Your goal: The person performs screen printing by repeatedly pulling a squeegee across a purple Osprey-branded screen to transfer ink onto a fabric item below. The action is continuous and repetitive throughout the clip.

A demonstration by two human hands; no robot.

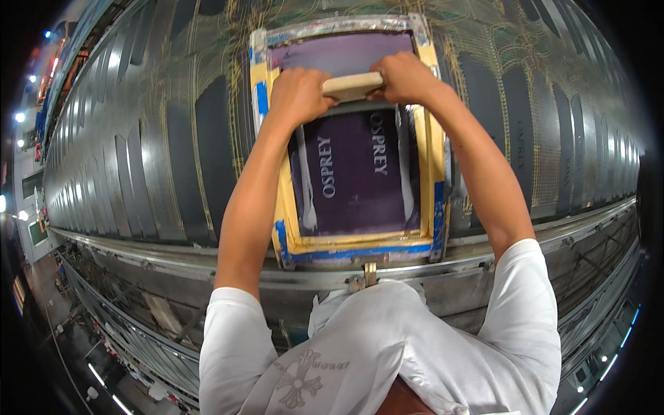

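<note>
A squeegee (350, 88) with a pale wooden handle lies across the upper part of a screen-printing frame (433, 149). My left hand (300, 95) is closed round the handle's left end, and my right hand (407, 77) grips its right end. Yellow and blue tape covers the frame's borders. Below the squeegee, the dark purple mesh (356, 214) shows pale lettering in two columns. Whitish ink streaks (406, 176) run down both sides of that lettering. The squeegee's blade edge is mostly hidden by the handle and my hands.
Under the frame stretches a long printing table with dark cut fabric pieces (213, 145) laid in rows, some with pale print. A metal rail (477, 266) runs along the near edge, with a small brass-coloured bracket (371, 274) by the frame. Stacked racks (138, 304) stand at lower left.
</note>
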